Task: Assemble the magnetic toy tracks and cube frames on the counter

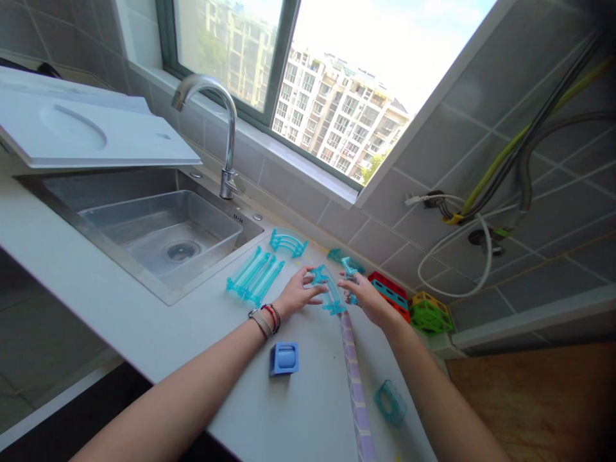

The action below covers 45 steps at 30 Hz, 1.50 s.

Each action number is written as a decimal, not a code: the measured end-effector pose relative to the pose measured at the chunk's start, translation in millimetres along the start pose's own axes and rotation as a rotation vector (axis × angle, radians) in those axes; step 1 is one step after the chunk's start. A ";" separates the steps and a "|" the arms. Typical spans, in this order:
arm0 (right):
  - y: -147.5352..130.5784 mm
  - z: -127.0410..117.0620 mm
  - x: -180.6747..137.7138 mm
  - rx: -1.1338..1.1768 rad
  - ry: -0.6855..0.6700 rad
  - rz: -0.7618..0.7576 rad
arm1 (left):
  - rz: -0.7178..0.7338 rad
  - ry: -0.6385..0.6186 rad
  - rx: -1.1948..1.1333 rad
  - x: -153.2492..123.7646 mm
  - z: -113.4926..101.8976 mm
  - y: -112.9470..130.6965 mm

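My left hand, wearing bracelets, has its thumb and fingers closed on one end of a curved translucent teal track piece. Close beside it, my right hand grips another translucent teal piece, partly hidden by the fingers. Several straight teal track pieces lie side by side left of my hands. Behind them rests a second curved teal track piece. A blue cube-shaped block with an opening sits nearer me, and a teal block with a round hole lies at the right.
A steel sink with a clear basin and a faucet is at the left. A white panel overhangs the sink. Red and blue blocks and green blocks stand by the wall. A purple patterned strip crosses the counter.
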State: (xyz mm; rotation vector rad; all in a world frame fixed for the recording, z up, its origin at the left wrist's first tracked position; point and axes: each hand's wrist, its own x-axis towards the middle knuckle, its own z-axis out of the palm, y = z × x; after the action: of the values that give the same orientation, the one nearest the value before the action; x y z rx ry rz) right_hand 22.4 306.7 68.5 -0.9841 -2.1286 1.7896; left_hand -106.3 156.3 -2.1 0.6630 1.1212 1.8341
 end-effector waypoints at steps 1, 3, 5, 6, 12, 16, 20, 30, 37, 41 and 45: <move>-1.7 3.0 0.1 -0.030 -0.007 -0.029 | -0.001 0.008 0.005 0.3 -0.2 -0.6; -4.7 8.9 -0.2 -0.088 -0.025 -0.101 | 0.005 0.022 0.008 1.6 -1.1 -2.2; -6.7 13.0 -0.9 -0.139 -0.019 -0.155 | 0.013 0.040 0.006 3.3 -2.5 -4.2; -7.3 14.1 -1.3 -0.161 -0.008 -0.166 | 0.016 0.048 0.004 4.1 -3.2 -5.1; -8.3 12.3 -3.0 -0.190 -0.014 -0.117 | 0.045 0.051 -0.004 7.5 -4.6 -8.9; -6.8 13.6 -2.6 -0.127 -0.044 -0.128 | 0.055 0.036 0.005 7.6 -5.0 -10.3; -5.0 16.7 -1.2 -0.114 -0.092 -0.080 | 0.051 0.046 0.012 6.9 -5.1 -10.0; -7.8 6.4 24.6 -0.677 -0.010 -0.346 | 0.113 0.200 0.115 6.3 -4.5 -13.4; -24.0 -1.1 82.5 -0.867 0.101 -0.369 | 0.209 0.260 0.651 -0.5 -0.8 -11.0; -25.1 10.7 106.1 -0.922 0.066 -0.341 | 0.248 0.060 0.762 -10.7 6.2 -5.3; -24.4 25.3 115.3 -0.958 -0.003 -0.334 | 0.252 -0.003 0.828 -14.3 9.2 -4.5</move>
State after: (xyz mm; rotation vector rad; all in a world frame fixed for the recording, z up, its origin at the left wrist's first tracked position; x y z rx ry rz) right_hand -87.8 353.4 54.5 -0.6741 -2.9598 0.5665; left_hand -90.4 148.8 -2.0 1.3178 1.8778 1.5116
